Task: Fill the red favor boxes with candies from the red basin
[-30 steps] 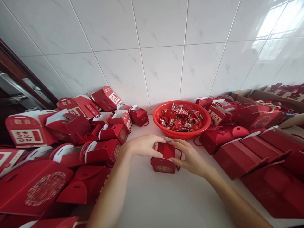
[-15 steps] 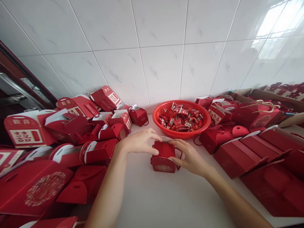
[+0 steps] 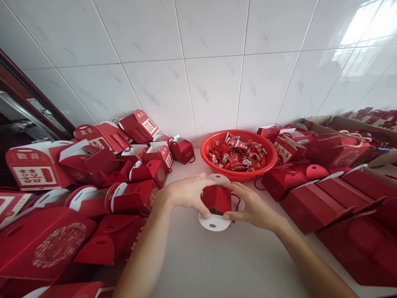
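Observation:
A small red gift box [image 3: 223, 199] with a red cord handle stands on the white tabletop between my hands. Its white-lined end flaps are folded outward, one toward the wall and one toward me, and the red top panels stand partly apart. From the left side my left hand [image 3: 187, 193] grips it, thumb at the near edge and fingers by the far flap. My right hand [image 3: 252, 207] clasps the opposite side in the same way, thumb low and fingers at the far edge. Just behind it is a red plastic basket [image 3: 203, 159] of wrapped candies [image 3: 238, 155].
Many red gift boxes [image 3: 58, 244], some with open flaps, crowd the left side. More red boxes [image 3: 322, 203] line the right, with a cardboard carton [image 3: 322, 121] behind them. A tiled wall [image 3: 214, 91] closes off the back. A metal door handle [image 3: 23, 124] is at far left.
The box's near flap has swung outward and down, showing its white inside, and the top panels have come apart. Both hands have stayed around the box, thumbs now at its near opening.

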`<state>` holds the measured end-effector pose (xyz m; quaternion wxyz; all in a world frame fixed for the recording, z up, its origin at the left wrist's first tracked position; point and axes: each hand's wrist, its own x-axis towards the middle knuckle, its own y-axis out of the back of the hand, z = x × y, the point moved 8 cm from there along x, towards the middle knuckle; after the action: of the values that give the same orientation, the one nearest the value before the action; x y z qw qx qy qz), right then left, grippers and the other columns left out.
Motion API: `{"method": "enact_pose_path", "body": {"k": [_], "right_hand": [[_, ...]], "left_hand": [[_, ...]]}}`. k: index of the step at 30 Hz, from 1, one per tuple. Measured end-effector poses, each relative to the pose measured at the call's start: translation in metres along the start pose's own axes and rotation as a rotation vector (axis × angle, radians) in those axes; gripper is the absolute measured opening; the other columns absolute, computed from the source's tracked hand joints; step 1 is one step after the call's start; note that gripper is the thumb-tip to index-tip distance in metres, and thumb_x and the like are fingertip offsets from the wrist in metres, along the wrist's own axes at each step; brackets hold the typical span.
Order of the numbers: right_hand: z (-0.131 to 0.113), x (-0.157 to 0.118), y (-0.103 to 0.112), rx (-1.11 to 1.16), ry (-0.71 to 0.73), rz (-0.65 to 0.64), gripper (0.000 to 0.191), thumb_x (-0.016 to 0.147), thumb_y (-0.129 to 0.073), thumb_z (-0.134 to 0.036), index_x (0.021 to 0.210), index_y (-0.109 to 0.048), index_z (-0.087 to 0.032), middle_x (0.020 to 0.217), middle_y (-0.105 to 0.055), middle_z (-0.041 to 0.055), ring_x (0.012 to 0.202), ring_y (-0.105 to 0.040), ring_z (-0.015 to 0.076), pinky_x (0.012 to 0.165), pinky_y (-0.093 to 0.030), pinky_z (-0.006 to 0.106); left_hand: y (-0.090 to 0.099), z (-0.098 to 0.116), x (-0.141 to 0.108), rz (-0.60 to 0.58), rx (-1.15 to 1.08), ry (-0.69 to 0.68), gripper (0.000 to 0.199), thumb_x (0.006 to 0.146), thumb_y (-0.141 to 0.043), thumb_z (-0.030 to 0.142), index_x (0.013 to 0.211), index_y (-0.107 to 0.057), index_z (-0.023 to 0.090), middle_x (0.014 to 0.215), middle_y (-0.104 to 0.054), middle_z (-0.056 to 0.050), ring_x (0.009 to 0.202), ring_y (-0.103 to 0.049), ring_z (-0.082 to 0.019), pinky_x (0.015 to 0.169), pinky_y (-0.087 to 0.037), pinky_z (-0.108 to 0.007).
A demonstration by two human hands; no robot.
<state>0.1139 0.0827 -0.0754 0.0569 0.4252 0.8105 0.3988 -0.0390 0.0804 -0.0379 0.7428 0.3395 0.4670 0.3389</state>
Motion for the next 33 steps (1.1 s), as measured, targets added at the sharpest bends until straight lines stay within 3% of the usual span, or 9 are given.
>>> {"method": "enact_pose_path", "body": {"k": [8,14,33], "right_hand": [[-0.0078,0.0015,0.0019,-0.024,0.038,0.038,0.064,0.081,-0.074,-0.046,0.139,-0.053,-0.030,0.135,-0.060,0.0097,0.118,-0.060,0.0288,0.096,-0.052,0.043],[-0.0052,0.0008,-0.0010,-0.049,0.030,0.040,0.064,0.080,-0.074,-0.046,0.138,-0.053,-0.028,0.140,-0.057,0.0109,0.122,-0.058,0.0308,0.099,-0.049,0.047],[-0.0099,0.0014,-0.0006,-0.009,0.025,0.013,0.058,0.083,-0.073,-0.044,0.135,-0.053,-0.028,0.136,-0.059,0.0099,0.121,-0.059,0.0293,0.099,-0.050,0.045]], "left_hand": [[0.0009,0.0061,0.0037,0.037,0.046,0.019,0.080,0.066,-0.075,0.048,0.141,-0.051,0.032,0.122,-0.054,-0.006,0.099,-0.061,-0.024,0.069,-0.047,-0.027],[0.0001,0.0068,0.0059,0.027,0.040,-0.004,0.072,0.064,-0.076,0.047,0.132,-0.060,0.028,0.125,-0.056,-0.006,0.105,-0.061,-0.027,0.073,-0.048,-0.028],[0.0009,-0.0013,0.0077,0.024,-0.003,0.031,0.084,0.057,-0.080,0.051,0.136,-0.058,0.029,0.123,-0.058,-0.005,0.101,-0.060,-0.025,0.067,-0.045,-0.026]]}}
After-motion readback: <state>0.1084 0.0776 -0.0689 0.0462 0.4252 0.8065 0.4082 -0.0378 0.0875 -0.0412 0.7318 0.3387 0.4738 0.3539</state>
